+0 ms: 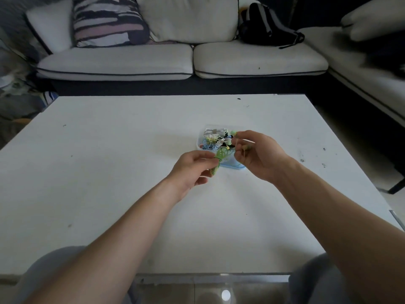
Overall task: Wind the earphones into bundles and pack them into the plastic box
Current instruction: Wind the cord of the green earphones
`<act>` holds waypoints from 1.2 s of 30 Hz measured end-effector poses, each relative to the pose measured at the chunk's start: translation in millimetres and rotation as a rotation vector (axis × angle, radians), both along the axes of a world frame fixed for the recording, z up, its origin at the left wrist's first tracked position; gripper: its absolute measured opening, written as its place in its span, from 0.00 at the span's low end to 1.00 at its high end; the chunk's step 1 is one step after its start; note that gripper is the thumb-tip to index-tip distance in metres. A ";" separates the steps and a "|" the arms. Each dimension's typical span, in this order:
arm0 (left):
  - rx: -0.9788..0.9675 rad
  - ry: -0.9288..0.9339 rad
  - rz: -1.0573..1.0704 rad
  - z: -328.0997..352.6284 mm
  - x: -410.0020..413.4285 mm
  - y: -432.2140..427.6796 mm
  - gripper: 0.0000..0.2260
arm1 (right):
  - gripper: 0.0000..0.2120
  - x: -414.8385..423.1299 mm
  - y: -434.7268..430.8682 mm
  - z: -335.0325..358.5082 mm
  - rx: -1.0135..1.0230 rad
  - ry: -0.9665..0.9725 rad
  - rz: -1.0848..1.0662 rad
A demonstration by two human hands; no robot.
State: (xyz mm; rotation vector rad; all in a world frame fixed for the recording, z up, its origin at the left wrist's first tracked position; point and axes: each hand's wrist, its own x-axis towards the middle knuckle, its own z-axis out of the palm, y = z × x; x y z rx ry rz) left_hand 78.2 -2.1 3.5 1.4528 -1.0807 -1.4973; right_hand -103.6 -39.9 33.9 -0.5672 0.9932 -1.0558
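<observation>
Two of our hands meet over the white table (pixel 109 172), the left hand (pixel 192 170) pinching a wound green earphone bundle (pixel 221 156), the right hand (pixel 258 156), at two o'clock from it, pinching its loose earbud end (pixel 233 133), before the plastic box (pixel 232 166) of coiled earphones (pixel 213 139) at twelve o'clock.

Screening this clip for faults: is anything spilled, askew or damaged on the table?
Nothing stands out. The box sits level on the table with earphones inside; left hand and right hand hold the green earphones.
</observation>
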 end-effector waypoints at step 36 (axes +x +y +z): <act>-0.595 -0.677 -0.008 8.3 -29.4 -148.0 0.08 | 0.10 -53.6 -92.1 2.9 -0.138 0.861 0.191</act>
